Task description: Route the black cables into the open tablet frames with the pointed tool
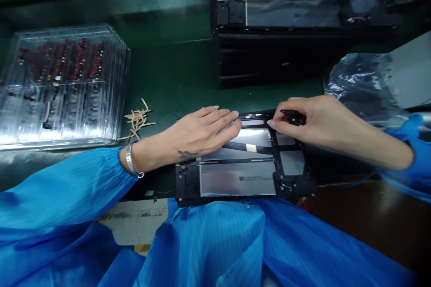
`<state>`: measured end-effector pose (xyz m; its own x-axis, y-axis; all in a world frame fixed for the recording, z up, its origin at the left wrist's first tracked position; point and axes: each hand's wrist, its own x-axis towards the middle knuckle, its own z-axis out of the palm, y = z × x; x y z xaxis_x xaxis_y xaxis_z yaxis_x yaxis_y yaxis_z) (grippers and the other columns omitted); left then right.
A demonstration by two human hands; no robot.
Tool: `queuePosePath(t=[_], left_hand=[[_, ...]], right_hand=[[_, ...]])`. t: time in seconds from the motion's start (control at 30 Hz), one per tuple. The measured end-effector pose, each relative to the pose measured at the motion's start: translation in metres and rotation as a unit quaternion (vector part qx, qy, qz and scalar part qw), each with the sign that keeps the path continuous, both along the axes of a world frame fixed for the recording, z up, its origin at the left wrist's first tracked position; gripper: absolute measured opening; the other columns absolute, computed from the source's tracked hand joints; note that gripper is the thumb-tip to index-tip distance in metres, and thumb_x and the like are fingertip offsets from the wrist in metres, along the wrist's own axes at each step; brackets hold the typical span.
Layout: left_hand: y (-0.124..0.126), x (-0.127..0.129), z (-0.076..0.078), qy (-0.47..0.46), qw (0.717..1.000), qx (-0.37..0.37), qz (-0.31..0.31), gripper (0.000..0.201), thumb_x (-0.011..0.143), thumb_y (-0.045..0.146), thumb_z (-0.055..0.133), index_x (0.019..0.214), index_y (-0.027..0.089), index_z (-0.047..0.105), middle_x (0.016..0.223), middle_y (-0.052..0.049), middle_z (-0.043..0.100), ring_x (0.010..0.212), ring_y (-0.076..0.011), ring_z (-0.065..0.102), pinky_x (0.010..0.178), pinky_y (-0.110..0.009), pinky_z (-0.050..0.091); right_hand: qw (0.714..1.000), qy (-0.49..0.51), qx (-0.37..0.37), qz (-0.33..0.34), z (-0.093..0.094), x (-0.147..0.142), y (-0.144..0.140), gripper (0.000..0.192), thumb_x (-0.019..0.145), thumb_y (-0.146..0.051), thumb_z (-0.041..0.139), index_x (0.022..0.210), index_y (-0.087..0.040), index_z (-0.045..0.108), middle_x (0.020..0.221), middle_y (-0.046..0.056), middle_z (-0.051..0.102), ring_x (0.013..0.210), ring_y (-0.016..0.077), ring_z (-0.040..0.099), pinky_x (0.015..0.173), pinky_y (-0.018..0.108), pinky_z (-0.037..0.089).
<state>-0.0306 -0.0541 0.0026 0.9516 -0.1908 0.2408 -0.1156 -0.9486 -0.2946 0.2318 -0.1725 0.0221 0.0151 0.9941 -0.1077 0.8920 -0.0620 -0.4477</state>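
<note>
An opened tablet (236,179), its flat silver battery cells and black frame exposed, lies at the table's near edge against the blue gown. My left hand (210,132) rests flat across its upper left part, fingers stretched out and side by side, hiding that area. At the tablet's upper right, my right hand (303,119) is closed in a pinch around a small black tool (292,117); its fingertips are close to the frame. The tool's working end is hidden, so its exact kind is unclear. A dark flex cable with a gold patch (251,148) crosses the cells.
Stacked clear plastic trays (67,94) with small red and black parts stand at left. Thin tan strips (138,119) lie in a small heap beside them. A tall stack of similar opened tablets (283,49) is at the back right, with a clear plastic bag (360,80) nearby.
</note>
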Motion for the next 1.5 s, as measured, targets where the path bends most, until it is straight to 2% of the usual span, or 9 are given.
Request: queuePosePath(t=[0.3,0.9,1.03,1.13,1.2,1.27,1.33,1.43,1.5], left_hand=[[-0.001,-0.001,-0.002,0.02,1.0,-0.019,0.006,0.037,0.109,0.012,0.039,0.139,0.005,0.06,0.144,-0.022,0.062,0.129,-0.0296,0.067,0.109,-0.045,0.058],[-0.004,0.001,-0.004,-0.012,0.999,0.042,-0.005,0.035,0.105,0.009,0.048,0.136,0.001,0.061,0.137,-0.023,0.067,0.123,-0.0314,0.07,0.104,-0.043,0.059],[-0.007,0.008,0.0,-0.023,0.998,0.059,-0.002,0.032,0.104,0.009,0.049,0.132,0.001,0.063,0.127,-0.022,0.071,0.114,-0.0303,0.072,0.096,-0.04,0.059],[-0.013,0.019,0.004,-0.004,0.998,0.055,0.017,0.034,0.105,0.009,0.045,0.134,0.004,0.062,0.113,-0.018,0.072,0.103,-0.0285,0.07,0.082,-0.038,0.056],[-0.017,0.027,0.006,0.01,0.998,0.057,0.037,0.036,0.105,0.011,0.042,0.137,0.008,0.061,0.104,-0.015,0.069,0.094,-0.0269,0.067,0.074,-0.036,0.05],[-0.021,0.034,0.007,0.017,0.997,0.058,0.051,0.037,0.105,0.011,0.042,0.137,0.011,0.061,0.1,-0.013,0.066,0.089,-0.0258,0.064,0.071,-0.036,0.045],[-0.021,0.038,0.007,0.022,0.997,0.054,0.049,0.037,0.104,0.011,0.043,0.136,0.011,0.062,0.098,-0.013,0.064,0.09,-0.0259,0.062,0.071,-0.036,0.042],[-0.012,0.044,0.006,0.031,0.999,0.036,0.026,0.037,0.105,0.012,0.044,0.137,0.013,0.062,0.098,-0.013,0.065,0.092,-0.0254,0.061,0.072,-0.035,0.04],[-0.001,0.048,0.006,0.049,0.998,-0.016,0.035,0.038,0.105,0.014,0.044,0.139,0.015,0.062,0.1,-0.013,0.066,0.092,-0.0242,0.061,0.072,-0.033,0.039]], right_hand=[[0.998,-0.062,-0.001,0.017,-0.001,-0.005,0.0,0.034,0.087,-0.048,0.05,0.078,-0.021,0.068,0.078,0.006,0.066,0.06,0.0173,0.054,0.06,0.031,0.031],[0.996,-0.081,-0.007,0.027,-0.004,-0.004,0.0,0.03,0.091,-0.045,0.05,0.079,-0.022,0.066,0.077,0.005,0.064,0.06,0.0178,0.053,0.06,0.03,0.03],[0.996,-0.084,-0.011,0.028,-0.006,-0.005,0.001,0.028,0.092,-0.042,0.051,0.081,-0.021,0.066,0.078,0.005,0.064,0.065,0.0191,0.057,0.061,0.03,0.032],[0.996,-0.078,-0.014,0.03,-0.007,-0.003,0.003,0.026,0.092,-0.04,0.052,0.082,-0.021,0.067,0.077,0.005,0.064,0.065,0.0199,0.058,0.062,0.031,0.035],[0.997,-0.067,0.017,0.038,-0.003,-0.002,0.0,0.024,0.093,-0.04,0.055,0.085,-0.021,0.068,0.08,0.006,0.066,0.07,0.022,0.061,0.065,0.032,0.038],[0.995,-0.041,0.092,0.015,0.006,-0.007,-0.01,0.022,0.093,-0.041,0.061,0.091,-0.021,0.07,0.09,0.008,0.07,0.082,0.025,0.064,0.071,0.035,0.042],[0.979,0.04,0.19,-0.058,0.015,-0.02,-0.028,0.02,0.096,-0.04,0.063,0.094,-0.022,0.072,0.092,0.007,0.071,0.085,0.0244,0.064,0.076,0.037,0.045],[0.909,0.282,0.264,-0.158,0.015,-0.056,-0.062,0.035,0.105,-0.045,0.051,0.091,-0.029,0.078,0.074,0.003,0.065,0.075,0.0224,0.062,0.075,0.039,0.048],[0.88,0.387,0.256,-0.103,0.001,-0.083,-0.08,0.045,0.103,-0.06,0.046,0.095,-0.034,0.082,0.089,0.006,0.071,0.092,0.0267,0.065,0.083,0.043,0.052]])
